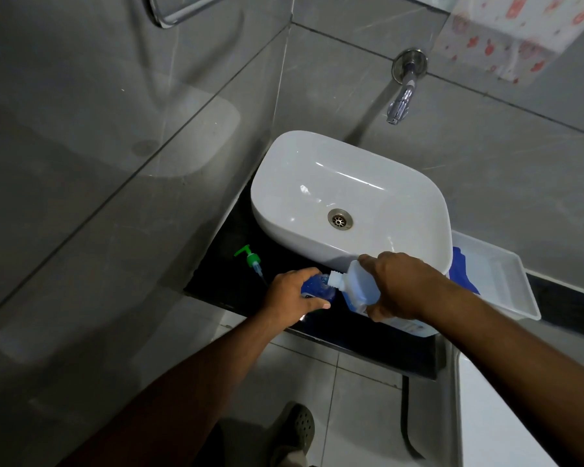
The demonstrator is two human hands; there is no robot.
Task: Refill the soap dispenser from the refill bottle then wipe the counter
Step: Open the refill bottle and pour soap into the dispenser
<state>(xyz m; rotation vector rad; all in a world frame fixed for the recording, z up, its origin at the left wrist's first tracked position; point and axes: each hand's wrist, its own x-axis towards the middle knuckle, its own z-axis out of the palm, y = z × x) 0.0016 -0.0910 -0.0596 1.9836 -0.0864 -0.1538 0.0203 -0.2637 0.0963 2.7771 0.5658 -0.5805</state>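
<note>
While right hand (402, 288) tilts refill bottle (358, 288), spout meets left-held soap dispenser (317, 289)

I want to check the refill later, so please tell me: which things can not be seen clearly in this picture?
All in the head view:
- Soap level in the soap dispenser: hidden by the left hand.
- Whether soap is flowing from the refill bottle: spout too small to tell.
- Refill bottle label: covered by the right hand.
- Blue item behind the right hand: mostly hidden, kind unclear.
- Green pump tube end: lost against the dark counter.
</note>
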